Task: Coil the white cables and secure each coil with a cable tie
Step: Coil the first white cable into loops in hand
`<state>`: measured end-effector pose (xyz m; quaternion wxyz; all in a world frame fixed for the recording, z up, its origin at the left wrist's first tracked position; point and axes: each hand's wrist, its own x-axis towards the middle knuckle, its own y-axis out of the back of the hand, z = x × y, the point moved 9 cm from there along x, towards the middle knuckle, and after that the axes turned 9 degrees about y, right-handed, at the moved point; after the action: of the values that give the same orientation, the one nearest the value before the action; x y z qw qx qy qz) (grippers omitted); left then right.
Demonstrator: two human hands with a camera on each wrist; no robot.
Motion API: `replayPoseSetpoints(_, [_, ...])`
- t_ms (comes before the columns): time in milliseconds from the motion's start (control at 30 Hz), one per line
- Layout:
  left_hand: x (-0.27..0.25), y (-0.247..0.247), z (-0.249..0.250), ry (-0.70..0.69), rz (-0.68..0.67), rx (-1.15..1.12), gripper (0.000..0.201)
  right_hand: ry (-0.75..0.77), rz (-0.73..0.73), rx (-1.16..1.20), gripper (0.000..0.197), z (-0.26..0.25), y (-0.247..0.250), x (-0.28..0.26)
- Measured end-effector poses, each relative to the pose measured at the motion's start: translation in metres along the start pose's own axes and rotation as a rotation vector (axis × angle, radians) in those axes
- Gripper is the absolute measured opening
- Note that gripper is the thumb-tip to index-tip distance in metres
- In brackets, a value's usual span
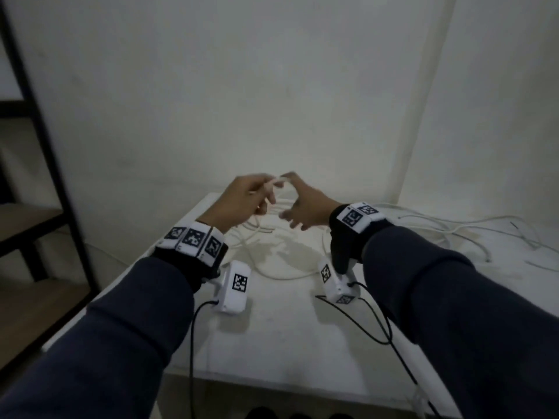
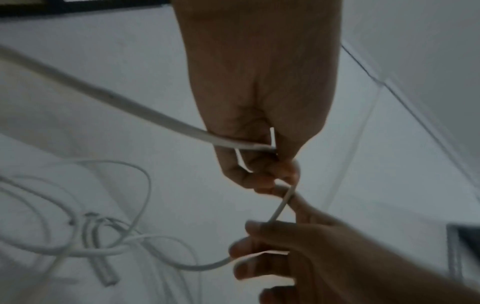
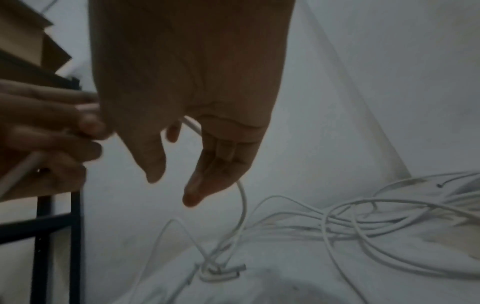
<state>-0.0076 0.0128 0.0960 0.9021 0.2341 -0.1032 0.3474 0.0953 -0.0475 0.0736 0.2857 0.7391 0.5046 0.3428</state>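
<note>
Dark sleeves (image 1: 127, 322) reach over the white worktop (image 1: 272, 328). Left hand (image 1: 242, 196) holds a narrow grip on a white cable (image 2: 109, 98) raised above the loose cables (image 3: 350, 226); right hand (image 1: 305, 207) pinches the same cable.

Cables (image 1: 272, 269) white; counter (image 1: 281, 334) white; sleeves (image 1: 99, 352) dark navy; wristbands (image 1: 193, 238) white with black square-code markers; shelf frame (image 1: 45, 128) black, boards brown; wall (image 1: 272, 86) off-white

Loose white cables (image 1: 281, 243) tangled on table
</note>
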Motion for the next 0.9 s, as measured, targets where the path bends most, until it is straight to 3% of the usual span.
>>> replayPoseSetpoints(100, [-0.003, 0.024, 0.033, -0.03, 0.051, -0.383, 0.021, -0.074, 0.316, 0.316, 0.008, -0.001, 0.046, 0.002])
replayPoseSetpoints(167, [-0.002, 0.027, 0.042, -0.018, 0.005, -0.432, 0.021, -0.092, 0.439, 0.333, 0.02, -0.001, 0.082, -0.003])
replayPoseSetpoints(333, [-0.007, -0.016, 0.007, 0.171, -0.289, 0.218, 0.011, 0.0, 0.687, 0.278, 0.019, -0.006, 0.173, -0.039])
replayPoseSetpoints(400, [-0.009, -0.035, -0.013, 0.246, -0.368, 0.318, 0.012, 0.022, 0.713, 0.376, 0.019, -0.008, 0.2, -0.057])
replayPoseSetpoints(467, [-0.002, -0.041, -0.027, 0.267, -0.319, 0.418, 0.017, -0.001, 0.751, 0.542, 0.015, -0.004, 0.223, -0.076])
replayPoseSetpoints(533, [0.009, -0.039, -0.049, 0.296, -0.266, 0.734, 0.023, -0.006, 0.853, 0.685, 0.013, 0.004, 0.243, -0.098])
replayPoseSetpoints(633, [0.008, -0.017, -0.089, 0.552, -0.158, 1.135, 0.07, -0.057, 0.9, 0.695, 0.015, 0.021, 0.25, -0.127])
replayPoseSetpoints(700, [0.001, -0.011, -0.095, 0.665, -0.105, 1.097, 0.091, -0.192, 0.795, 0.613, 0.023, 0.044, 0.233, -0.141])
replayPoseSetpoints(767, [0.0, -0.019, -0.086, 0.663, -0.13, 0.9, 0.087, -0.311, 0.681, 0.562, 0.02, 0.069, 0.209, -0.155])
replayPoseSetpoints(833, [0.006, -0.031, -0.068, 0.665, -0.129, 0.47, 0.066, -0.401, 0.625, 0.498, 0.014, 0.093, 0.191, -0.168])
replayPoseSetpoints(900, [0.019, -0.039, -0.041, 0.591, -0.073, 0.072, 0.033, -0.483, 0.598, 0.474, 0.018, 0.118, 0.172, -0.181])
